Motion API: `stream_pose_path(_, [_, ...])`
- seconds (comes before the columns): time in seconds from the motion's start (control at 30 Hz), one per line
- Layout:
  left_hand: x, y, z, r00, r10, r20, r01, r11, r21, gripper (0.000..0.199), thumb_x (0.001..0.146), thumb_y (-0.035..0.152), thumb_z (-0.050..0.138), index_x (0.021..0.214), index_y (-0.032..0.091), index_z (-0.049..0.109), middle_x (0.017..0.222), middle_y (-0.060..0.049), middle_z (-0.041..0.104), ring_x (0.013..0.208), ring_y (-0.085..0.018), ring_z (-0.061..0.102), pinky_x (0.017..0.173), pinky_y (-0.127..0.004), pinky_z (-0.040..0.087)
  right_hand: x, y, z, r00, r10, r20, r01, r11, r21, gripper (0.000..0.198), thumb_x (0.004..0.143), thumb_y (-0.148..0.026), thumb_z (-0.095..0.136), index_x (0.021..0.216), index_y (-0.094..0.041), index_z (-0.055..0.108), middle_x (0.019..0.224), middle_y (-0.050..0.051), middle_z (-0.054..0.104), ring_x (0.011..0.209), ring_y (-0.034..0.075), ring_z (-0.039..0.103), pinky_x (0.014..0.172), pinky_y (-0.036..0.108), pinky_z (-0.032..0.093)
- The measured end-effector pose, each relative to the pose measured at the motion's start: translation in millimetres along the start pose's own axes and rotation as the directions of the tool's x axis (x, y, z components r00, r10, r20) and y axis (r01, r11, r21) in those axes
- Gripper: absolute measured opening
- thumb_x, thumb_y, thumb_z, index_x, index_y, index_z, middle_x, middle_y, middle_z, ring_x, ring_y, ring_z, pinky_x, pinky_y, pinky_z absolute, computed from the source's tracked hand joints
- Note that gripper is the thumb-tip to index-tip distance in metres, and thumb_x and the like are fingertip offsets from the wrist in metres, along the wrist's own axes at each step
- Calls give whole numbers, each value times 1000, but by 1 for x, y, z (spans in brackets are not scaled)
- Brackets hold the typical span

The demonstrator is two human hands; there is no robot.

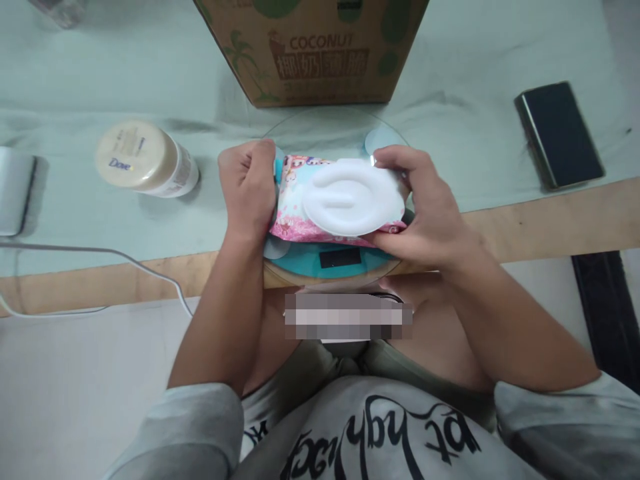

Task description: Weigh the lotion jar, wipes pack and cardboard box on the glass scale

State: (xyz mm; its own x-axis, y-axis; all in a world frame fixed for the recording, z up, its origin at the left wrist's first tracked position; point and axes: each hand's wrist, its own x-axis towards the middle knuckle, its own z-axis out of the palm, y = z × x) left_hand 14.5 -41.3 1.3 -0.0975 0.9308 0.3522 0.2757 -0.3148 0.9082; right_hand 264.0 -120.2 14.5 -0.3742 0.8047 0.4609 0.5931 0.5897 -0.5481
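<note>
A pink and light-blue pack of wet wipes (293, 213) with a white oval plastic lid is held tilted above a round glass scale (303, 261). My right hand (425, 207) grips the pack's right end, thumb at the near edge and fingers along the far edge. Against the left end is my left hand (249, 190), closed in a fist. A bit of bright teal shows beside its fingers; whether the fist holds anything is hidden. The scale has teal areas, round pale pads and a dark display (340, 258) near its front edge.
Behind the scale stands a cardboard box (320, 60). A Dove jar (145, 160) is at left, near a white device (15, 190) and a white cable (110, 251). A dark phone (560, 137) lies at right on the green cloth (475, 133). The wooden table edge (550, 230) runs in front.
</note>
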Motion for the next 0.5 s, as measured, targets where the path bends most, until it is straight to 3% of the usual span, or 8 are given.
stream_pose_path(0.17, [1, -10, 1, 1000, 15, -26, -16, 999, -33, 57, 101, 8, 50, 53, 20, 21, 52, 3, 16, 49, -9, 16, 54, -33, 13, -11, 9, -27, 978, 44, -204, -51, 998, -32, 72, 82, -43, 80, 143, -21, 50, 132, 11, 58, 117, 23, 64, 96, 38, 60])
stream_pose_path(0.37, [0, -1, 4, 1000, -16, -12, 16, 1000, -27, 58, 98, -2, 45, 47, 18, 27, 50, 3, 19, 48, -9, 16, 54, -33, 12, -34, 59, -57, 842, 97, -530, -225, 957, -182, 59, 82, -35, 75, 134, -15, 56, 130, 14, 56, 122, 26, 62, 104, 43, 54])
stream_pose_path(0.43, [0, 1, 4, 1000, -16, -9, 15, 1000, -23, 58, 99, -2, 42, 47, 18, 28, 49, 3, 19, 48, -9, 16, 54, -33, 11, -42, 72, -61, 805, 172, -568, -373, 891, -259, 61, 82, -33, 75, 136, -13, 52, 130, 17, 55, 124, 29, 61, 108, 50, 54])
stream_pose_path(0.5, [0, 1, 3, 1000, -5, -1, 5, 1000, -19, 58, 100, 0, 44, 48, 18, 28, 50, 3, 19, 48, -9, 16, 53, -32, 11, -46, 73, -62, 760, 292, -580, -548, 768, -331, 79, 81, -38, 80, 147, -11, 44, 139, 22, 51, 135, 38, 55, 118, 62, 47])
